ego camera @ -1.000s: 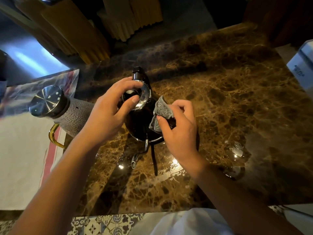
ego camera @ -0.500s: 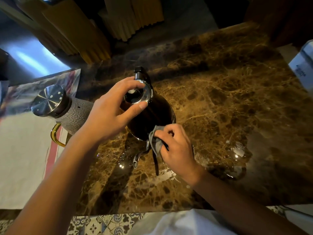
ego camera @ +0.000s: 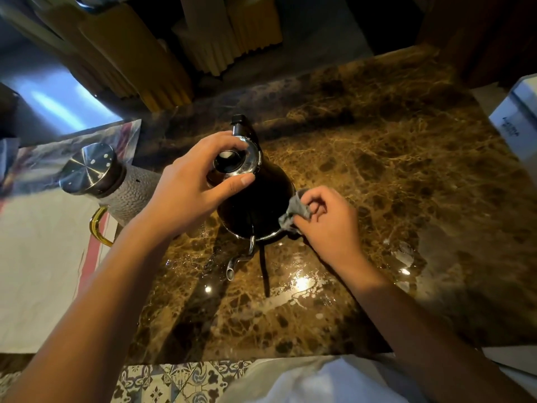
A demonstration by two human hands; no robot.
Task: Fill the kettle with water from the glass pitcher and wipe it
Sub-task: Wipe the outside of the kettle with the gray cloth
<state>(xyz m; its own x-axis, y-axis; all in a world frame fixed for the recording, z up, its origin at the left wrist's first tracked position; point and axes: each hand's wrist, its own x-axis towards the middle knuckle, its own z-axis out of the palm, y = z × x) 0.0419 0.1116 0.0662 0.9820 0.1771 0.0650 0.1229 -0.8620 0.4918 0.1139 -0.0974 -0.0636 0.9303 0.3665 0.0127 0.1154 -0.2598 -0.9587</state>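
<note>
Fingers, left: the left hand (ego camera: 186, 196) curls thumb and fingers round the chrome rim at the top of the kettle (ego camera: 255, 207), steadying it.
Fingers, right: the right hand (ego camera: 325, 225) bunches a grey cloth (ego camera: 293, 212) in curled fingers and presses it against the kettle's lower right side, near the base.
Kettle: dark, upright on the marble counter (ego camera: 392, 170), spout (ego camera: 235, 260) pointing toward the person; its top looks open (a lid is not visible).
Pitcher: the textured pitcher (ego camera: 116, 187) with steel lid and gold handle stands just left of the kettle, on a white mat, untouched.
Stage: filling seems done; this looks like the wiping.
Risk, tipping: a hard sideways push with the cloth low on the body could rock the kettle and slop water out of the top or spout.
Risk, slipping: the counter gleams with wet patches in front of the kettle and to its right, so the base might slide if the top grip loosens.
</note>
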